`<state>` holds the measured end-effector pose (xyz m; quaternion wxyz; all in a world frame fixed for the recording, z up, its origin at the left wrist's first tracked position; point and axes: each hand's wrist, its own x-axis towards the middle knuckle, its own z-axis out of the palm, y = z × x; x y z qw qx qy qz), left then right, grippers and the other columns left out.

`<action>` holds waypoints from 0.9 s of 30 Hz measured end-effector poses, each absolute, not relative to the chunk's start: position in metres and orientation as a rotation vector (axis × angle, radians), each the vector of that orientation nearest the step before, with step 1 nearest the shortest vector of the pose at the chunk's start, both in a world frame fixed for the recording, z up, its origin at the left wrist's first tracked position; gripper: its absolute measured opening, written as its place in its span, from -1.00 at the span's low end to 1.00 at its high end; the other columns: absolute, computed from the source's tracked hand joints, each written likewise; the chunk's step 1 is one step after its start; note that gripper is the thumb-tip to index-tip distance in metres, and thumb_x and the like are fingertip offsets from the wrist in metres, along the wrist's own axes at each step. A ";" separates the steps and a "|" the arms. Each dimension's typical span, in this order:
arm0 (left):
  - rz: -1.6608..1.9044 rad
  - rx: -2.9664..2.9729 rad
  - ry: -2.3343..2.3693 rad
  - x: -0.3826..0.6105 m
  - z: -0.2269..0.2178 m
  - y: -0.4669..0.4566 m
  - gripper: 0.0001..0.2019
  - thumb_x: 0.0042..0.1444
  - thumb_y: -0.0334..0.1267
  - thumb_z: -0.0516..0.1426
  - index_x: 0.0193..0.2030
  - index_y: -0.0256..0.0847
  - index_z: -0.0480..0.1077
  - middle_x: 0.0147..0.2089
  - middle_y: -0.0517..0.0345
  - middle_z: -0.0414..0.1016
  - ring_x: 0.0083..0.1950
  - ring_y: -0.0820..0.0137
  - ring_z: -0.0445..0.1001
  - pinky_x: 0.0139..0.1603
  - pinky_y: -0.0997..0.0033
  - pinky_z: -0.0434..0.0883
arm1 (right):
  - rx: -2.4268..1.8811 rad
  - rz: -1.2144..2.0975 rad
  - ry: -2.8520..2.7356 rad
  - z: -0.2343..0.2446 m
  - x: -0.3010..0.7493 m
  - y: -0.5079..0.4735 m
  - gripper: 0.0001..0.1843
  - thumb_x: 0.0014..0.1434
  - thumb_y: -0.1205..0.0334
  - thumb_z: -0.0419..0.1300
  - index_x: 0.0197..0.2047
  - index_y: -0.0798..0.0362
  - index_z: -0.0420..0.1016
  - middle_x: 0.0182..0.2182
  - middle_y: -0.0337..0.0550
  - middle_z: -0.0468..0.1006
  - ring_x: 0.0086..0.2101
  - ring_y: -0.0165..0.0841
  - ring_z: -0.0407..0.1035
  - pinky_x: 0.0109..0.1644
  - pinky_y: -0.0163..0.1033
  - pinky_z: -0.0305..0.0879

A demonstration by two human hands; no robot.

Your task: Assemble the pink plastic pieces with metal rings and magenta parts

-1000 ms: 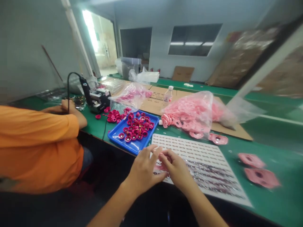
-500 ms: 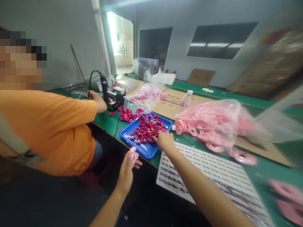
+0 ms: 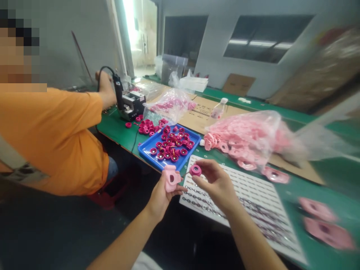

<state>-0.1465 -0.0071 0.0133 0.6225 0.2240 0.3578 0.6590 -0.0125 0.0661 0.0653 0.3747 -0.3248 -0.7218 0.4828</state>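
My left hand grips a light pink plastic housing with a hole through its middle. Between the thumb and fingers of my right hand is a small round magenta part with a dark centre. The two pieces are close together but apart, over the table's front edge. Just beyond them lies a blue tray with many magenta cup-shaped parts in it. Under my right hand, a white board carries rows of small dark linked pieces.
Loose magenta parts lie behind the tray, near a black device. A clear bag of pink housings spills out at right. More pink housings lie far right. A bottle stands on cardboard. A co-worker in orange sits at left.
My right hand has come back from the tray with a magenta part. My left hand has moved up and right with the pink housing. The co-worker's arm has moved away from the device.
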 end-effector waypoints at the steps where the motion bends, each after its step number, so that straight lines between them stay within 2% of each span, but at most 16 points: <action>1: 1.497 0.515 0.800 -0.141 0.017 -0.008 -0.59 0.06 -0.03 -0.22 -0.08 -0.17 0.20 -0.16 0.01 0.31 -0.28 0.29 0.40 -0.23 0.29 0.29 | -0.828 1.231 -1.836 0.069 -0.007 0.055 -0.65 -0.01 0.29 0.08 -0.11 -0.02 0.15 -0.18 -0.16 0.28 -0.14 -0.35 0.20 -0.02 -0.21 0.14; 6: 1.421 0.521 0.698 -0.113 0.030 -0.018 -0.58 0.08 -0.05 -0.23 -0.09 -0.25 0.22 -0.16 -0.03 0.34 -0.28 0.30 0.40 -0.24 0.28 0.31 | -0.829 1.079 -1.887 0.073 0.018 0.023 -0.66 -0.05 0.39 0.10 -0.14 -0.01 0.23 -0.22 -0.14 0.27 -0.16 -0.30 0.19 -0.04 -0.14 0.15; 13: 1.372 0.532 0.647 -0.095 0.039 -0.031 -0.66 0.09 -0.12 -0.18 -0.12 -0.22 0.24 -0.19 0.02 0.37 -0.35 0.40 0.40 -0.40 0.47 0.32 | -0.850 0.988 -1.900 0.068 0.041 0.004 -0.63 -0.09 0.41 0.14 -0.16 -0.01 0.25 -0.23 -0.13 0.29 -0.19 -0.28 0.20 -0.08 -0.10 0.17; 20: 1.317 0.548 0.651 -0.088 0.039 -0.038 -0.59 0.08 -0.07 -0.23 -0.13 -0.26 0.26 -0.22 -0.01 0.38 -0.39 0.39 0.40 -0.38 0.43 0.30 | -0.876 0.787 -1.976 0.071 0.054 -0.004 -0.65 -0.07 0.41 0.13 -0.16 -0.06 0.27 -0.21 -0.16 0.30 -0.17 -0.29 0.19 -0.07 -0.10 0.18; 27: 1.323 0.530 0.677 -0.084 0.039 -0.042 -0.62 0.06 -0.07 -0.17 -0.07 -0.19 0.21 -0.21 0.02 0.36 -0.36 0.40 0.39 -0.39 0.44 0.29 | -0.930 0.730 -2.003 0.074 0.052 -0.010 -0.70 -0.06 0.34 0.13 -0.20 -0.09 0.30 -0.22 -0.19 0.33 -0.18 -0.29 0.21 -0.09 -0.11 0.20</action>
